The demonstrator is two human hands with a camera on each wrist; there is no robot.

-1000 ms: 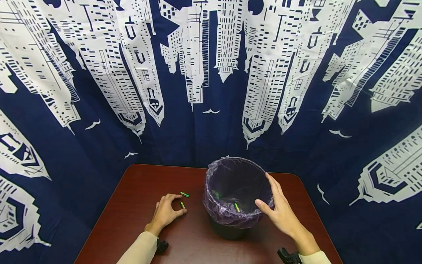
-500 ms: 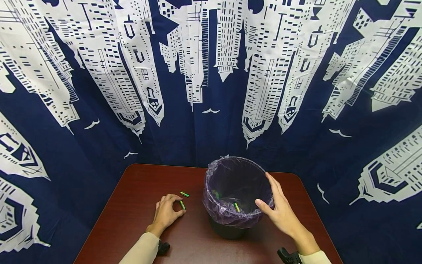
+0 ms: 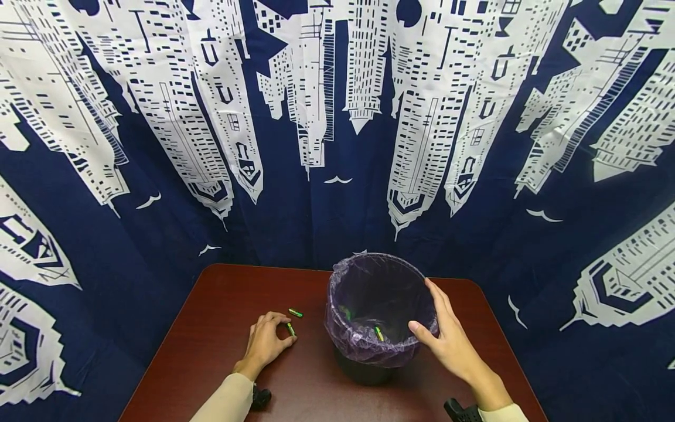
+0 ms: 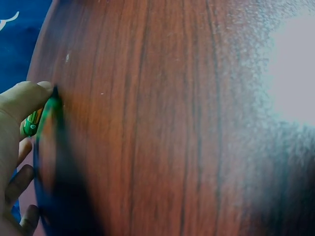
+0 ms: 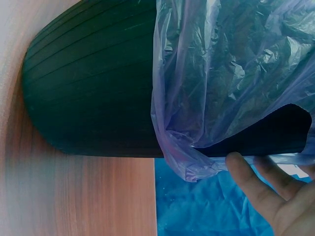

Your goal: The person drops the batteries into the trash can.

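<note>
My left hand (image 3: pixel 263 343) pinches a small green and yellow battery (image 3: pixel 292 330) lengthwise between thumb and forefinger, low over the table. In the left wrist view this battery (image 4: pixel 32 123) shows partly behind a fingertip. Just beyond it lies a second green battery (image 3: pixel 296 313). My right hand (image 3: pixel 450 340) holds the right rim of a dark trash bin (image 3: pixel 364 370), the thumb over the opening and the fingers along the outside. A thin purple bin liner (image 3: pixel 387 351) is folded over the rim. Inside, a battery (image 3: pixel 379 333) rests on the liner.
The reddish-brown wooden table (image 3: pixel 211 316) has rounded far corners. Behind it hangs a navy curtain (image 3: pixel 311 223) printed with white upside-down buildings. A green blur (image 3: pixel 345 312) shows at the bin's inner left side.
The left thumb and forefinger have closed in slightly on the nearer battery. My right hand and the bin keep their places.
</note>
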